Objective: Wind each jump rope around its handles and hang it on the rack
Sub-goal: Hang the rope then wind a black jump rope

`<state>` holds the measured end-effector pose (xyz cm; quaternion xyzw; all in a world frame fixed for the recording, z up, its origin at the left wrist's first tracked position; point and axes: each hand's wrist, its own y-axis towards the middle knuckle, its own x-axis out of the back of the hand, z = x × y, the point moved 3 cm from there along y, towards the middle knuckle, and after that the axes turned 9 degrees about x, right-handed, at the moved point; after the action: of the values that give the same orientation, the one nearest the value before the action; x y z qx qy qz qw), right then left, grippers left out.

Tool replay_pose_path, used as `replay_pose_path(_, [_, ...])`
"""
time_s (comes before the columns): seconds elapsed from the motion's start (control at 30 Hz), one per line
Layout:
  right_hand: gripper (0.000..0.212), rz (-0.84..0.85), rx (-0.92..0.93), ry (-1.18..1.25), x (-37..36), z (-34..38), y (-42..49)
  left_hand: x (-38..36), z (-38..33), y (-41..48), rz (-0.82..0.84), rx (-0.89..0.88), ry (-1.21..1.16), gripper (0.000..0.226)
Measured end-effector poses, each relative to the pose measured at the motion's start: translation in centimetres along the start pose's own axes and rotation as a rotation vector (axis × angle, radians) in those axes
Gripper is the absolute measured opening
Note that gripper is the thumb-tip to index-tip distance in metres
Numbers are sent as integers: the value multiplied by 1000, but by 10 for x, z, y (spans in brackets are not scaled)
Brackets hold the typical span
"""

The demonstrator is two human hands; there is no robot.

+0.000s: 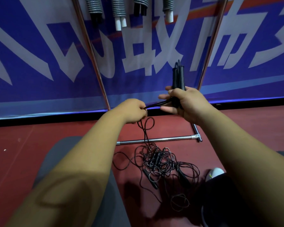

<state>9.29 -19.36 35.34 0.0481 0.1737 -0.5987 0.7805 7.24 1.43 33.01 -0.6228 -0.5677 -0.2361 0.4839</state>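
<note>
Red flooring [39, 136] meets a blue banner [39, 46] behind a chrome rack [154, 139] where wound ropes [120, 10] hang. Beside its base bar lies a tangled pile [159, 161] of black ropes. Above it the right hand [185, 102] grips upright black handles [179, 77], and the left hand [134, 110] pinches their thin cord [156, 104] taut.

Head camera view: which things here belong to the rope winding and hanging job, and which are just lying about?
In the job:
pair of black jump-rope handles in the right hand
thin black cord pinched by the left hand
tangled pile of black ropes on the floor
chrome tube rack
grey-wound ropes already hanging

Just there:
blue banner with white characters
white shoe
</note>
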Motion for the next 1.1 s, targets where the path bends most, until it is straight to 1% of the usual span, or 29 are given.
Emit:
replay_pose_path(0.07, [33,130,-102,-54,-7,-2,-6,9,7,4,-110,3,-10,14])
replay_pose_path(0.1, [34,203,-159,-77,-11,-4,-9,13,11,8,-135,6,-65,11])
replay_pose_path(0.13, [35,280,-218,-103,-14,-7,-13,15,13,10,-137,-6,-135,8])
replay_pose_path(0.17, [34,365,-277,-131,-17,-11,-18,17,16,12,-120,-33,-209,10])
replay_pose_path(0.27, [33,622,-472,-153,-21,-20,-33,24,19,7,-28,-158,-304,28])
replay_pose_path(0.3, [36,697,-528,-141,-22,-22,-38,26,17,4,18,-208,-345,31])
replay_pose_path(0.33, [44,769,-573,-135,-22,-24,-42,27,13,0,81,-236,-417,29])
replay_pose_path(0.4, [55,895,-634,-160,-23,-28,-48,28,6,-9,223,-247,-573,17])
replay_pose_path(0.47, [56,957,-669,-202,-25,-33,-52,28,-1,-16,287,-295,-633,13])
replay_pose_path(0.57, [53,966,-702,-285,-27,-43,-56,28,-8,-22,323,-350,-588,18])
replay_pose_path(0.63, [48,944,-722,-328,-27,-50,-56,28,-12,-25,326,-344,-541,18])
replay_pose_path(0.73, [42,865,-733,-413,-22,-61,-52,26,-18,-29,308,-328,-425,19])
replay_pose_path(0.83, [31,761,-710,-511,-19,-67,-47,23,-22,-30,279,-335,-337,16])
replay_pose_path(0.9, [32,677,-690,-554,-16,-69,-41,22,-22,-31,256,-333,-333,13])
replay_pose_path(1.0, [37,580,-674,-589,-12,-70,-35,24,-21,-30,172,-314,-267,10])
replay_pose_path(1.03, [35,553,-667,-597,-12,-69,-33,24,-20,-29,124,-303,-203,5])
replay_pose_path(1.07, [30,519,-652,-600,-12,-68,-31,24,-18,-27,62,-291,-106,5])
replay_pose_path(1.1, [25,469,-625,-595,-11,-67,-28,24,-16,-24,-3,-276,3,13])
